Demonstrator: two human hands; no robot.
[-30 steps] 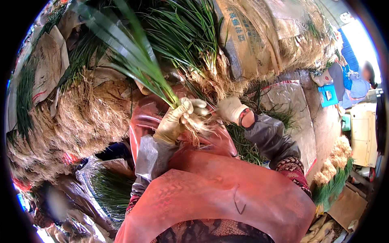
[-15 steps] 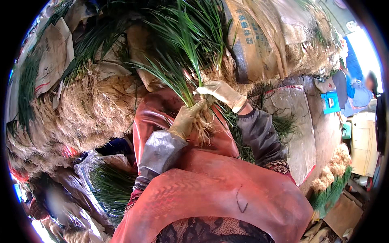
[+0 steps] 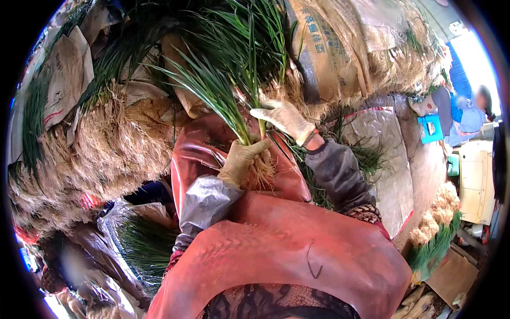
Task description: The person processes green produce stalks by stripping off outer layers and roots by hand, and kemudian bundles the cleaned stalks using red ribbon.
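Observation:
My left hand (image 3: 244, 159), in a pale work glove, is wrapped round a small bunch of onion-like green plants (image 3: 226, 109) near their pale stem bases. Their stringy roots (image 3: 260, 174) hang below that hand, over my lap. My right hand (image 3: 287, 121), gloved too, is just above and to the right, with thumb and fingers closed round the upright green stalk (image 3: 253, 66) of another plant. That stalk's lower end runs down beside the bunch. The fingertips partly hide where it is gripped.
A thick heap of the same plants (image 3: 106, 141), roots facing me, stretches across the front, partly covered by woven sacks (image 3: 329, 48). Loose leaves (image 3: 369, 157) lie by a flat sheet (image 3: 380, 141) to the right. Tied bundles (image 3: 438, 239) lie farther right. A person (image 3: 470, 114) sits at the far right.
My right hand has shifted slightly left and up along the stalk, away from the left hand. The bunch in my left hand leans a little more to the left, its leaves more spread.

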